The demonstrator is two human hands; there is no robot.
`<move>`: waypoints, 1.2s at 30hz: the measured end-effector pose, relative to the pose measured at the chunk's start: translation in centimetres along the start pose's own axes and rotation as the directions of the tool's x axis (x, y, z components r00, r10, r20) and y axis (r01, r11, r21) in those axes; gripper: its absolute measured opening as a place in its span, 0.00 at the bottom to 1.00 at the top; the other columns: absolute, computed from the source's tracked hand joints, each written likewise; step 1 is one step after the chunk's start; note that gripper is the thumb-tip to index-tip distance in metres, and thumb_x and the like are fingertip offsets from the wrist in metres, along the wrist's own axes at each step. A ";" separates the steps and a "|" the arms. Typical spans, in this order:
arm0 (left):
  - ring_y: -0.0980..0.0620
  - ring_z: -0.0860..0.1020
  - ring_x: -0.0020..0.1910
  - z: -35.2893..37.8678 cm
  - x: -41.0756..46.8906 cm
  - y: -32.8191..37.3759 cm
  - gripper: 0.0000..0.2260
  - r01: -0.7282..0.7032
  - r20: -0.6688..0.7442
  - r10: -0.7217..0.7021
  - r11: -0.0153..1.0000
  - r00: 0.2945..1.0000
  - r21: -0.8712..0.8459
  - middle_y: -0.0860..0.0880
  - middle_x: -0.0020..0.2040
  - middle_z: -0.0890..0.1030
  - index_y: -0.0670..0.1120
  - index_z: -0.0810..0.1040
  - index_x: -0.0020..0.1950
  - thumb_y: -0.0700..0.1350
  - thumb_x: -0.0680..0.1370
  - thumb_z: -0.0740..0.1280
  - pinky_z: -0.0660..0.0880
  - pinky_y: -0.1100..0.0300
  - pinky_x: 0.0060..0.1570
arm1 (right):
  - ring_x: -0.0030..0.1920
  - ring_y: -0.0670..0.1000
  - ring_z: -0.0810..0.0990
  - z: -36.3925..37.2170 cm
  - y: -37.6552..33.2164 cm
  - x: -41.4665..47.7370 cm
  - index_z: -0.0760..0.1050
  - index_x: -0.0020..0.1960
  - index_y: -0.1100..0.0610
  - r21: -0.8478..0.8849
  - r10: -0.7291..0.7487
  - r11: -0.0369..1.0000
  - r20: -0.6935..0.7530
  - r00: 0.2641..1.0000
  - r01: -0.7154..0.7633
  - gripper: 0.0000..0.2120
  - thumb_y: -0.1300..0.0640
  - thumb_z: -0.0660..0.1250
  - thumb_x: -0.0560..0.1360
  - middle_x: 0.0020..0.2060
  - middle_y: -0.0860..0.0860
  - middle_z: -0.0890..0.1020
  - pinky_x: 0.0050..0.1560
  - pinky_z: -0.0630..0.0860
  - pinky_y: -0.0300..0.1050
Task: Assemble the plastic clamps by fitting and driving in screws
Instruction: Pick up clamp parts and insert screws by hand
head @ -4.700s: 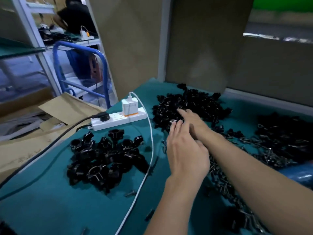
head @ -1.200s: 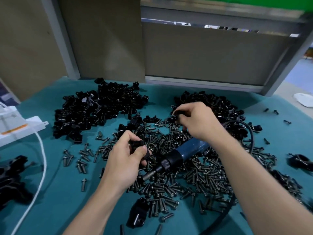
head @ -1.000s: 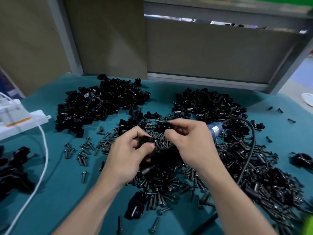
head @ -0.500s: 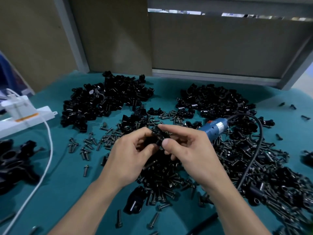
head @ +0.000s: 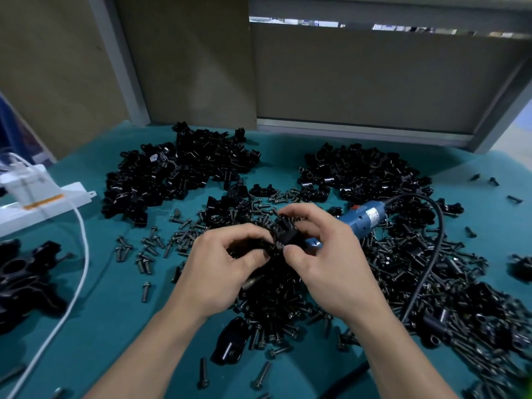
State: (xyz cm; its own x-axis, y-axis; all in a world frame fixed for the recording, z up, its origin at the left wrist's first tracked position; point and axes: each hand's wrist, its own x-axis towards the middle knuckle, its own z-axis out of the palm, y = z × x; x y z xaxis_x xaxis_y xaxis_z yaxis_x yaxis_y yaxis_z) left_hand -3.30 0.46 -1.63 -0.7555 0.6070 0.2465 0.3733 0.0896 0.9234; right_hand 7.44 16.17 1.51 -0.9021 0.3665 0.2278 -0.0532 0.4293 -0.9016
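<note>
My left hand (head: 218, 266) and my right hand (head: 325, 263) meet at the middle of the table, both pinching black plastic clamp pieces (head: 285, 233) pressed together between thumbs and fingers. Whether a screw sits in them I cannot tell. Below and around the hands spreads a heap of dark screws (head: 276, 300). A blue electric screwdriver (head: 361, 218) lies just behind my right hand, its black cable (head: 431, 254) curving to the right and down. Two piles of black clamp halves lie behind, the left pile (head: 178, 171) and the right pile (head: 365, 174).
A white power strip with a charger (head: 34, 197) and a white cable (head: 77, 277) lie at the left. Assembled black clamps (head: 23, 280) sit at the left edge. A single black part (head: 230, 339) lies near my forearms. Brown panels stand behind the teal table (head: 109, 321).
Earlier the hands reached into the left pile; the view then swung right. My right hand took a clamp piece from the right pile and brought it to the piece in my left hand.
</note>
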 end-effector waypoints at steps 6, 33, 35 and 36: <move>0.49 0.85 0.41 -0.4 0.0 0.9 0.12 0.148 0.173 -0.090 0.922 0.981 -0.358 0.43 0.44 0.86 0.51 0.83 0.54 0.36 0.75 0.72 0.80 0.60 0.40 | 0.29 0.45 0.73 -0.2 -0.1 -0.1 0.75 0.54 0.45 0.066 -0.044 0.997 -0.013 0.999 0.045 0.20 0.69 0.66 0.72 0.43 0.47 0.84 0.31 0.72 0.40; 0.57 0.75 0.31 0.5 0.0 2.2 0.15 0.277 0.050 -0.295 0.803 0.954 -0.528 0.48 0.38 0.83 0.54 0.89 0.52 0.47 0.66 0.76 0.74 0.67 0.30 | 0.50 0.42 0.87 1.2 -0.6 -0.3 0.79 0.69 0.46 0.101 0.085 0.991 -0.019 0.996 -0.082 0.25 0.60 0.78 0.74 0.49 0.45 0.89 0.58 0.83 0.46; 0.57 0.75 0.30 0.5 0.0 2.0 0.12 0.307 0.054 -0.329 0.792 0.943 -0.528 0.48 0.35 0.82 0.54 0.90 0.48 0.46 0.65 0.76 0.73 0.67 0.29 | 0.47 0.40 0.87 1.4 -0.3 -0.3 0.74 0.72 0.38 -0.001 0.065 0.998 -0.002 0.998 -0.065 0.30 0.57 0.78 0.75 0.44 0.42 0.88 0.56 0.83 0.41; 0.57 0.75 0.29 0.4 0.0 2.0 0.13 0.319 0.061 -0.339 0.788 0.939 -0.527 0.48 0.35 0.82 0.52 0.89 0.48 0.47 0.65 0.76 0.73 0.66 0.28 | 0.47 0.40 0.86 1.5 -0.2 -0.3 0.71 0.72 0.34 -0.038 0.055 0.998 0.007 0.998 -0.055 0.32 0.55 0.78 0.75 0.42 0.40 0.87 0.52 0.82 0.36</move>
State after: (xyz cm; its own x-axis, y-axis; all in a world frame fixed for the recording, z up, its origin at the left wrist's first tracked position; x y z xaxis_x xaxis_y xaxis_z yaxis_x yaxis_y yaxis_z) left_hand -2.29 0.96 0.08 -0.8027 0.5881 -0.0992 -0.2305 -0.1525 0.9611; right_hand 7.08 14.75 1.05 -0.9068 0.3837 0.1748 0.0130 0.4397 -0.8980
